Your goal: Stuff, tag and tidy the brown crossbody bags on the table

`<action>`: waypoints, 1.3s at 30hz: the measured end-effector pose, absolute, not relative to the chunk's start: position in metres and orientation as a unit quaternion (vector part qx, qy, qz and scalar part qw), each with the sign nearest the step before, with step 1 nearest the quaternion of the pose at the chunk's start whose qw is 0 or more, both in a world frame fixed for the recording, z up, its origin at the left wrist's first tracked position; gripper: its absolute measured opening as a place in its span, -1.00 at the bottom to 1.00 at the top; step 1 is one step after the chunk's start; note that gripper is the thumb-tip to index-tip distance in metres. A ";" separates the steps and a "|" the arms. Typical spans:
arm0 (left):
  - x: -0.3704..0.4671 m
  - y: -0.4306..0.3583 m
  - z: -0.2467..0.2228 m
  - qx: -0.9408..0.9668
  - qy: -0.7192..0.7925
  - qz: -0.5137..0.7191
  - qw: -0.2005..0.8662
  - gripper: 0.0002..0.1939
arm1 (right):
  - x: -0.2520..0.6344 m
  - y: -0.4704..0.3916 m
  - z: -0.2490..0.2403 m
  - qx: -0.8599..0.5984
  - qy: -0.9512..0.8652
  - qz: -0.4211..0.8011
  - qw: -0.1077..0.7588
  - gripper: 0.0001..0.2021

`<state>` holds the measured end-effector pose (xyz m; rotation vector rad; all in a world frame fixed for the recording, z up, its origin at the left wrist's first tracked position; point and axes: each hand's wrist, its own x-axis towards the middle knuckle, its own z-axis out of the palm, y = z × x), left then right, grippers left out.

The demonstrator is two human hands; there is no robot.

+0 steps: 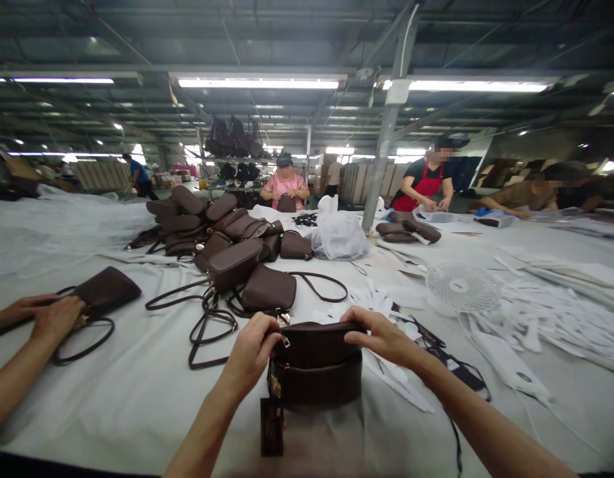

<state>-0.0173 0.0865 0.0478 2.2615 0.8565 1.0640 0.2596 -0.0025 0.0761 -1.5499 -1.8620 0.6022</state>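
A dark brown handbag [319,382] stands upright on the cloth-covered table in front of me. My left hand [254,348] pinches its top left corner, beside a gold zipper pull. At the top right corner, my right hand [374,332] grips the rim between thumb and fingers. A second zipper crosses the front of the bag, and a dark hang tag [271,428] dangles at its lower left. Just behind lies another brown handbag [269,289] with its strap looped out over the table.
A heap of brown handbags [227,226] lies ahead to the left. At the left edge, another person's hands [58,315] touch a brown bag [107,292]. A white fan [460,285], white paper strips [545,318] and a metal post [383,146] are to the right. Co-workers stand across the table.
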 end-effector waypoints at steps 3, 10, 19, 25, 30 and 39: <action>-0.032 0.093 0.056 0.851 0.266 0.333 0.307 -0.81 | 0.263 0.001 0.073 -0.585 -0.710 0.231 0.317 -0.86; -0.039 0.109 0.060 0.881 0.201 0.330 0.272 -0.84 | 0.267 0.001 0.069 -0.580 -0.712 0.237 0.318 -0.87; -0.031 0.108 0.046 0.921 0.222 0.314 0.062 -0.87 | 0.269 0.004 0.069 -0.579 -0.736 0.213 0.277 -0.88; -0.003 0.094 0.023 0.800 0.425 0.413 0.091 -0.85 | 0.262 0.003 0.069 -0.589 -0.748 0.161 0.261 -0.85; 0.010 0.088 0.035 0.749 0.528 0.375 0.143 -0.87 | 0.258 0.000 0.067 -0.583 -0.769 0.067 0.253 -0.90; -0.002 0.084 0.044 0.770 0.430 0.372 0.290 -0.73 | 0.167 -0.001 0.066 -0.525 -0.809 -0.162 0.210 -0.82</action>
